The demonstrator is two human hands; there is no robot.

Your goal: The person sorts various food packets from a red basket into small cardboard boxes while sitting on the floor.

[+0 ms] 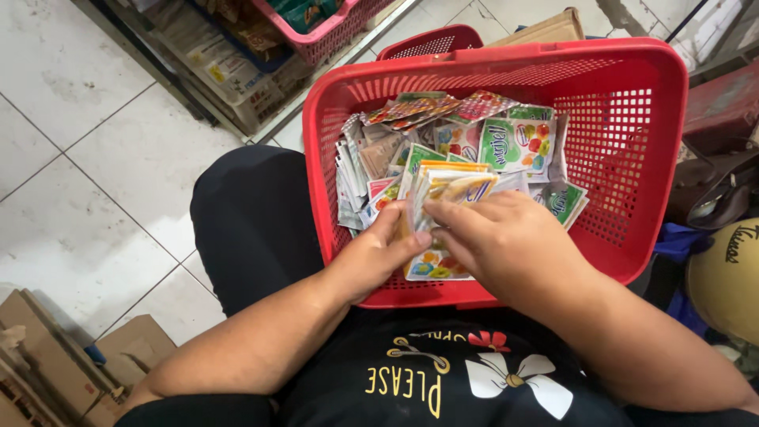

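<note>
White tiled floor (95,158), grimy at the joints; a low shelf (229,71) of packaged goods is seen at the top, flattened cardboard boxes (47,348) at lower left, a yellow helmet (727,277) at the right edge. A red plastic basket (632,119) is rested on the lap, against the black trousers (245,221).

Inside the basket, a loose heap of small printed sachets (474,134) is piled toward the left wall. A short stack of sachets (451,190) is held upright over the heap, near the front wall.

Left hand (379,253): grip closed on the stack's lower left edge, thumb on top. Right hand (506,237): fingertips pressed onto the stack's near face, the fingers curled as if the packets are being fanned or counted.

Judged good practice: the stack is best kept squared by the left grip while single sachets are peeled off by the right thumb, low over the basket so that slips are caught. The slick foil is likely to slide; light, even pressure is advised.
</note>
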